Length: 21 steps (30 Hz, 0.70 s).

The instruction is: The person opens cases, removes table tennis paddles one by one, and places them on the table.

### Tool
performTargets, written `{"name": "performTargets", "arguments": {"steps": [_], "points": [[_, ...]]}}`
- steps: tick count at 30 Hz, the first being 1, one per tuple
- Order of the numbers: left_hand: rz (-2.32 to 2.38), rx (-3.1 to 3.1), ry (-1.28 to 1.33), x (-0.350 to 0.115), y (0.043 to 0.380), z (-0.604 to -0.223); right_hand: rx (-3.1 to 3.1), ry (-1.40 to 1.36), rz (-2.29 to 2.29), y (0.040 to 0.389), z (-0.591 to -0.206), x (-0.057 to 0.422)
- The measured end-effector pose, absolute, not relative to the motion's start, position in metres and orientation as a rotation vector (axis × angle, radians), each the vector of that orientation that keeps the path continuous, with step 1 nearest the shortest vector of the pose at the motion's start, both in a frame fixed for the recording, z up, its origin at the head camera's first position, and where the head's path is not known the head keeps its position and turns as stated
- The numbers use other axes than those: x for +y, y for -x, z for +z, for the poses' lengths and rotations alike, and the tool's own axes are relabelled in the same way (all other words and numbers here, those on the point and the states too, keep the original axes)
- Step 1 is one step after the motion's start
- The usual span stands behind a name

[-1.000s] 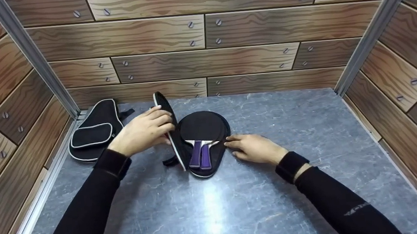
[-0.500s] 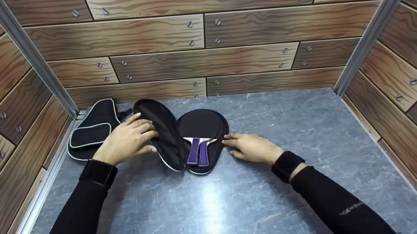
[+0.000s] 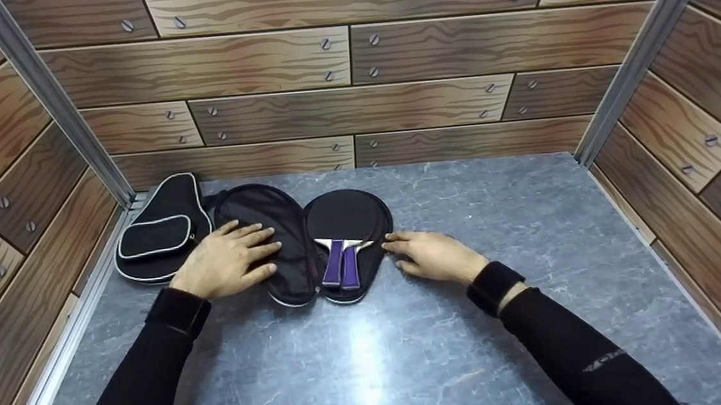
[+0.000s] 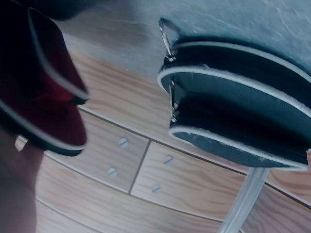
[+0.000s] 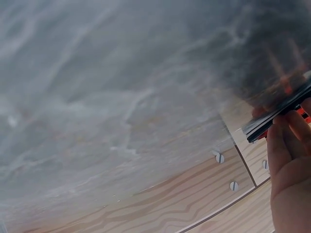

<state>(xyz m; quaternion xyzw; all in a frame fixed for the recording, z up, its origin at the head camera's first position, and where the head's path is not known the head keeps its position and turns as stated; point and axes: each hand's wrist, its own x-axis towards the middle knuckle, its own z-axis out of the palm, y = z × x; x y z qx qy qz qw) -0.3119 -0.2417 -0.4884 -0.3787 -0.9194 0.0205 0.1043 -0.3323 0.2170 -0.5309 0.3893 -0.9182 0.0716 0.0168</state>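
A black table tennis paddle case lies unfolded in the head view, its lid laid out to the left. In its right half are two paddles, with a black blade face and purple handles pointing toward me. My left hand rests on the lid with fingers spread and straight. At the case's right rim, the fingertips of my right hand touch the edge, fingers nearly straight and thumb apart from it. The right wrist view shows these fingers along the dark rim.
Left of the lid lies a second black paddle case with white piping and a zipped pocket; its corner is close to my left hand. The grey marbled tabletop is bounded by wood-patterned walls at the back and sides.
The lid has swung from upright over to the left and now lies nearly flat. My left hand moved left with it and its fingers spread out. My right hand stays at the rim.
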Motion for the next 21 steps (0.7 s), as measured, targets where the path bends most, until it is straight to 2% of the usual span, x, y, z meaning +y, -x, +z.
{"name": "performTargets", "arguments": {"steps": [21], "points": [[-0.005,-3.031,0.981,-0.227,0.31,-0.51,-2.658,-1.361,0.086,0.337,-0.504,0.197]]}}
